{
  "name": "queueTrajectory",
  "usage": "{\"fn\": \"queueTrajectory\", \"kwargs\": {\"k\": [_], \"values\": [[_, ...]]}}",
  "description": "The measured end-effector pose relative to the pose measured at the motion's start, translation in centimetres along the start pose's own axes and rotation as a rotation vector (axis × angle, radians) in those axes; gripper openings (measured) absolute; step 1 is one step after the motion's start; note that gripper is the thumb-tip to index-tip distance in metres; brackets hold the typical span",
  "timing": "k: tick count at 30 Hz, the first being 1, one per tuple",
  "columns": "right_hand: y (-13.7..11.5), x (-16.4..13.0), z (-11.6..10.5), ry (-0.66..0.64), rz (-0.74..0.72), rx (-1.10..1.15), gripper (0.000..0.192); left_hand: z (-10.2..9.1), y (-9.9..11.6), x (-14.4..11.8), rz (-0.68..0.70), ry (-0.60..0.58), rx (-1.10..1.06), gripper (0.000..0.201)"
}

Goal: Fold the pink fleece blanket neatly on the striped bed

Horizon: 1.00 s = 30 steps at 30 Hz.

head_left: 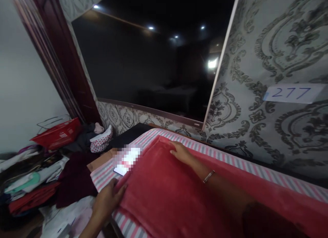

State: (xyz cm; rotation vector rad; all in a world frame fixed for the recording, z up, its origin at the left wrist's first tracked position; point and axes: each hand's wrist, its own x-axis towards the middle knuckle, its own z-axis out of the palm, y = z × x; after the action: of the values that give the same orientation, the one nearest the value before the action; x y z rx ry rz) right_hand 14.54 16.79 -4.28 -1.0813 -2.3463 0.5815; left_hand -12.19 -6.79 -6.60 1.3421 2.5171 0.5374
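Red plush blanket (159,183), head view: spread over a pink-grey-white striped cloth (102,175) on the table, its corner pointing towards the wall-mounted television (153,60). Left hand (106,198) at the near left edge, thumb above and fingers outside, the hem pinched between them. Right hand (180,152) at the far edge near the corner, thumb and forefinger a little apart; cannot tell whether they grip the pile, as the other fingers are hidden. Handling note, judged: keep both hands level and draw lightly outward so the edge runs straight; soft plush probably bunches if pressed, so smooth from the middle towards the hem. Keep the hem off the lit phone (121,170), just beside it, screen blurred. Containers: red shopping basket (60,132) with wire handles, at left beyond the heaped clothes (33,183); its inside is not visible from this angle. Brown cardboard (98,162) sits beside the striped cloth; contents, if any, not shown.
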Motion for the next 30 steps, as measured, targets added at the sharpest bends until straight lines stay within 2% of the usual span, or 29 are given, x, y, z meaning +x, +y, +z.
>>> {"fn": "queueTrajectory", "kwargs": {"k": [4,12,15,17,19,25,30], "values": [[0.8,4.2,1.1,-0.009,0.062,-0.027,0.062,0.6,-0.7,0.1,-0.003,0.044,-0.083,0.039],[1.4,10.5,4.1,-0.073,0.195,0.013,0.059,0.8,-0.8,-0.5,0.012,0.015,-0.129,0.035],[2.1,12.3,5.3,-0.092,0.238,0.057,0.046,0.8,-0.8,-0.9,0.046,0.04,-0.155,0.038],[2.7,13.1,5.9,-0.115,0.253,0.096,0.027,0.9,-1.0,-1.0,0.048,0.058,-0.153,0.037],[3.2,13.8,6.2,-0.108,0.262,0.128,0.018,1.2,-1.3,-1.1,0.044,0.068,-0.154,0.035],[4.4,14.4,7.0,0.07,0.216,0.125,0.019,2.1,-1.7,-1.2,0.012,0.113,-0.17,0.032],[5.2,14.0,8.3,0.067,0.21,-0.003,0.012,2.9,-1.7,-1.4,-0.003,0.163,-0.124,0.03]]}}
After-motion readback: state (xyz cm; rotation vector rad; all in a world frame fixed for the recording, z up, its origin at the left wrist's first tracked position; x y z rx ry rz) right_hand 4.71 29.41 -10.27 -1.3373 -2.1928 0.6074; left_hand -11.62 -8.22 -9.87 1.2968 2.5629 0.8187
